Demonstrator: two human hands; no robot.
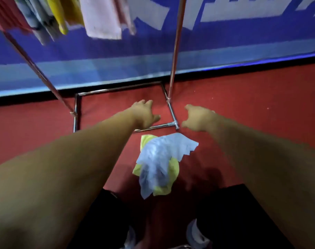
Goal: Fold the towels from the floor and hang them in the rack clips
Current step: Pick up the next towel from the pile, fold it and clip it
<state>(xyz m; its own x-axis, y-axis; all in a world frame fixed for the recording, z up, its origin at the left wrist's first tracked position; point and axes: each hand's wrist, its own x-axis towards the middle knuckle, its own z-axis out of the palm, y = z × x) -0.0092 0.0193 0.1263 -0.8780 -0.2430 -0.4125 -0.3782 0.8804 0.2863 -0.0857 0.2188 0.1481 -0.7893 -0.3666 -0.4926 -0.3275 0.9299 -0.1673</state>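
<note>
A crumpled light blue towel [162,155] lies on top of a yellow towel [163,187] on the red floor, just in front of the metal rack base [171,108]. Both my arms reach forward and down over them. My left hand [146,114] hovers empty above the rack base with relaxed fingers. My right hand [199,117] is to the right of the rack's corner, fingers loosely spread, holding nothing. Several folded towels hang at the top left, among them a pink one [102,17] and a yellow one [61,15]. The clips are out of frame.
Two chrome rack poles rise from the base, one slanting left [36,69] and one upright [176,51]. A blue and white banner wall [225,42] stands behind the rack. My dark trousers and shoes show at the bottom edge.
</note>
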